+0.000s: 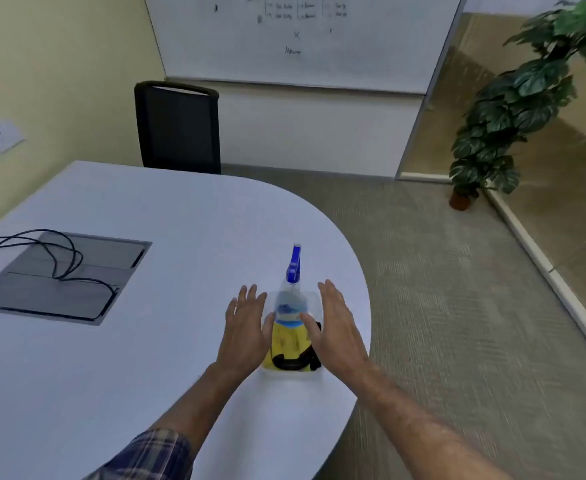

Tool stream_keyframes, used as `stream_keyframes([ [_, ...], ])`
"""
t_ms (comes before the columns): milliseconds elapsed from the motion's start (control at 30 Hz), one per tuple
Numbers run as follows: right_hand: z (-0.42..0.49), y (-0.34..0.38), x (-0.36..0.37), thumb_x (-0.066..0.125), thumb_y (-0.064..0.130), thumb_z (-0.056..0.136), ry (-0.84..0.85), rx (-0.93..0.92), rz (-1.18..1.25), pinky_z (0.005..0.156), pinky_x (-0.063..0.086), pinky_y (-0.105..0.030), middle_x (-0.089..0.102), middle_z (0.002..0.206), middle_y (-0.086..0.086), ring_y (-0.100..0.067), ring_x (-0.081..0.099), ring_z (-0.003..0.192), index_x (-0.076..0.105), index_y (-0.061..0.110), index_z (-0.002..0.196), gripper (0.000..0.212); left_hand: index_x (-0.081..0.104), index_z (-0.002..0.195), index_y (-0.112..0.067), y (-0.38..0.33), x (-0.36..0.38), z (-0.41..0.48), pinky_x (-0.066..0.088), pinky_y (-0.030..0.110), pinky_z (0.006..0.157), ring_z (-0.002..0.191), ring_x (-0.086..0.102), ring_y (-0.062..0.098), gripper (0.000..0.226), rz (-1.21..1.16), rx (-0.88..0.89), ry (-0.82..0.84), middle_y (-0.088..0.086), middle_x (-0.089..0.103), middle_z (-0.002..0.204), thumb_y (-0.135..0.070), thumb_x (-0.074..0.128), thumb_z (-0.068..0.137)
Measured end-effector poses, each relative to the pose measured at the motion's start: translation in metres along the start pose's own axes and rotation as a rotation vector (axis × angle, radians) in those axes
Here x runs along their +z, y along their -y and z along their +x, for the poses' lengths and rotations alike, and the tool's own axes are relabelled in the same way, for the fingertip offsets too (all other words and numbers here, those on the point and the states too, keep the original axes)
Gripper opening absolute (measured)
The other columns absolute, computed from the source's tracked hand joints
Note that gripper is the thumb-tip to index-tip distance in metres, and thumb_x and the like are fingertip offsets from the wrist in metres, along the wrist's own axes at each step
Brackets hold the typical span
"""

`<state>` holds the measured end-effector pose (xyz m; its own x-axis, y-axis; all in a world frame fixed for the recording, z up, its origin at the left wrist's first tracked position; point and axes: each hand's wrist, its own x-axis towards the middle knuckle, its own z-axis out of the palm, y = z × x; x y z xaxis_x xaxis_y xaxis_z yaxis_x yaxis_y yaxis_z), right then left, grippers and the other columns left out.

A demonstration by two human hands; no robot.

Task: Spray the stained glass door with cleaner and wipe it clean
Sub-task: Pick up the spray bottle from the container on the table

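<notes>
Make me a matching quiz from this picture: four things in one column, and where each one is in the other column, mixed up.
Things:
1. spray bottle
2. black chair
3. potted plant
4. black cables

Places:
A. on the grey panel set in the table
B. between the left hand and right hand
C. on the floor by the glass wall
D. below the whiteboard

Pairs: 1-B, 2-D, 3-C, 4-A

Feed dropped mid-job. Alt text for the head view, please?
The left hand and right hand, fingers straight, flank a clear tub on the white table, gripping nothing. The tub holds a spray bottle with a blue trigger and a yellow cloth.
</notes>
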<state>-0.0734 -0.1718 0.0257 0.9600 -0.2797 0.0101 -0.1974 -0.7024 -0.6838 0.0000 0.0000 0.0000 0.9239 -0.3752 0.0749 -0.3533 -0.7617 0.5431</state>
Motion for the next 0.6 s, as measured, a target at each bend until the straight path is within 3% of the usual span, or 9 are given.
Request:
stream_keyframes([
  [100, 0.021, -0.006, 0.014, 0.054, 0.041, 0.105, 0.034, 0.116, 0.136, 0.124, 0.034, -0.04, 0.027, 0.17, 0.003, -0.019, 0.033, 0.154, 0.019, 0.026, 0.163, 0.069, 0.046, 0.153, -0.015, 0.007, 0.007, 0.021, 0.009, 0.038, 0.13, 0.163, 0.013, 0.023, 0.047, -0.092, -0.051, 0.072, 0.008, 0.029, 0.171, -0.029, 0.049, 0.108],
  [167, 0.033, -0.012, 0.023, 0.058, 0.04, 0.102, 0.062, 0.186, 0.189, 0.111, 0.05, -0.047, 0.042, 0.162, 0.002, -0.026, 0.054, 0.138, 0.022, 0.031, 0.16, 0.069, 0.046, 0.154, -0.017, 0.008, 0.015, 0.033, 0.011, 0.039, 0.13, 0.163, 0.012, 0.023, 0.047, -0.143, -0.085, 0.101, 0.007, 0.028, 0.171, -0.028, 0.051, 0.108],
  [433, 0.074, -0.033, 0.052, 0.063, 0.026, 0.102, 0.158, 0.212, 0.278, 0.11, 0.052, -0.042, 0.056, 0.149, 0.001, -0.019, 0.058, 0.13, 0.037, 0.029, 0.155, 0.059, 0.041, 0.157, -0.019, 0.016, 0.049, 0.068, 0.017, 0.04, 0.129, 0.162, 0.017, 0.022, 0.051, -0.249, -0.147, 0.137, 0.005, 0.032, 0.17, -0.022, 0.052, 0.107],
  [533, 0.085, -0.038, 0.061, 0.062, 0.019, 0.103, 0.174, 0.221, 0.323, 0.095, 0.053, -0.014, 0.061, 0.143, -0.002, -0.013, 0.061, 0.121, 0.045, 0.024, 0.151, 0.05, 0.048, 0.153, -0.019, 0.02, 0.056, 0.076, 0.027, 0.045, 0.129, 0.16, 0.024, 0.025, 0.047, -0.288, -0.138, 0.135, 0.006, 0.042, 0.165, -0.021, 0.054, 0.107],
  [600, 0.093, -0.046, 0.066, 0.063, 0.017, 0.103, 0.154, 0.203, 0.346, 0.087, 0.05, -0.006, 0.063, 0.141, -0.001, -0.013, 0.062, 0.121, 0.048, 0.021, 0.149, 0.049, 0.054, 0.148, -0.018, 0.022, 0.058, 0.079, 0.031, 0.037, 0.125, 0.157, 0.031, 0.024, 0.042, -0.294, -0.127, 0.127, 0.006, 0.05, 0.159, -0.017, 0.055, 0.106],
])
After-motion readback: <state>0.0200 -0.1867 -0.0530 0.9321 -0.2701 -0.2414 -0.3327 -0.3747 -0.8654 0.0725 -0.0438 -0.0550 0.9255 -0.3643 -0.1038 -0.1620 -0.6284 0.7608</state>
